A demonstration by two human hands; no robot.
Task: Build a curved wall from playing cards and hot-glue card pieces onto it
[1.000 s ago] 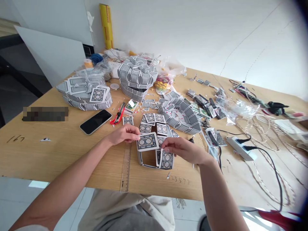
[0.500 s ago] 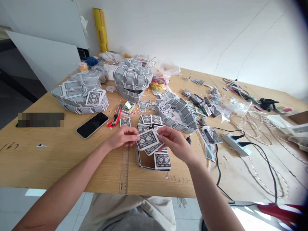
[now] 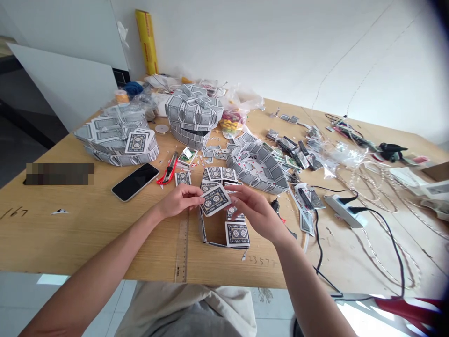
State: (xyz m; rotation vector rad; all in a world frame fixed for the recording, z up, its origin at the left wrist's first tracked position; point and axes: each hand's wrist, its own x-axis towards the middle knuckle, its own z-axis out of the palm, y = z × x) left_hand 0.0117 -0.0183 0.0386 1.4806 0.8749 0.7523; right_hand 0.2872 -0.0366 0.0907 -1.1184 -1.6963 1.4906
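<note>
Card (image 3: 214, 200) was pinched between both hands right above the little open box (image 3: 224, 230) made of cards, tilted a bit, patterned back facing up. Left hand (image 3: 178, 199) had its thumb and first fingers closed on the card's left edge, right hand (image 3: 253, 209) had its fingertips on the right edge with the other fingers loosely curled, so neither hand was wide open and neither held anything else. The box sat near the front edge of the table (image 3: 87, 229), with a wooden ruler (image 3: 182, 245) lying just left of it and more loose cards spread flat just behind it. Further back from the box and to its left were the red utility knife (image 3: 169, 171) and a black phone (image 3: 135, 181); behind and right of it sat a bigger curved tray of cards (image 3: 259, 171), and off to the right a power strip (image 3: 342, 208) with a black cable running down toward the front edge. My take on doing this bit well (just judging from how it looked): keep the grip light and out at the edges like that so the card didn't bend, square it to the box's rim before letting it touch, and lower one edge first instead of dropping it flat. The box walls looked thin, so pressing down hard would likely have bowed them in. Couldn't tell if there was glue on the card or the rim, too small to see. Also worth keeping wrists off the ruler so nothing got nudged.
</note>
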